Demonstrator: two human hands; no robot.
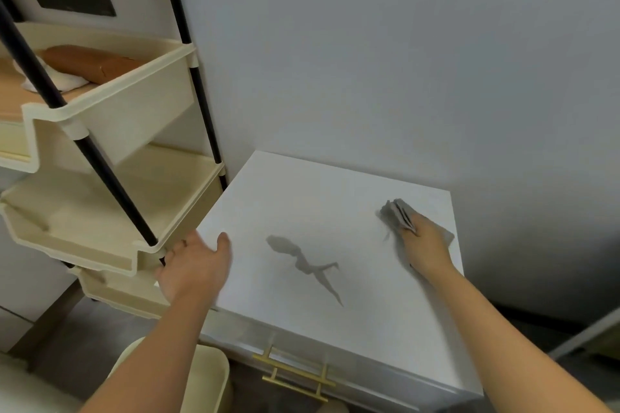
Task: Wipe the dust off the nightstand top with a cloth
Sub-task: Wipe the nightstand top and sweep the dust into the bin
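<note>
The white nightstand top (pixel 322 211) fills the middle of the view, set against a grey wall. My right hand (pixel 426 245) presses a folded grey cloth (pixel 396 214) flat on the top near its right edge. A grey smear (pixel 305 265) marks the middle of the surface. My left hand (pixel 194 265) rests on the nightstand's left edge, thumb on the top and fingers apart, holding nothing.
A cream tiered cart (pixel 110 131) with black poles stands close against the nightstand's left side; its upper tray holds a brown pouch (pixel 90 62). Gold drawer handles (pixel 295 375) show on the nightstand front. A cream bin (pixel 208 379) sits below my left arm.
</note>
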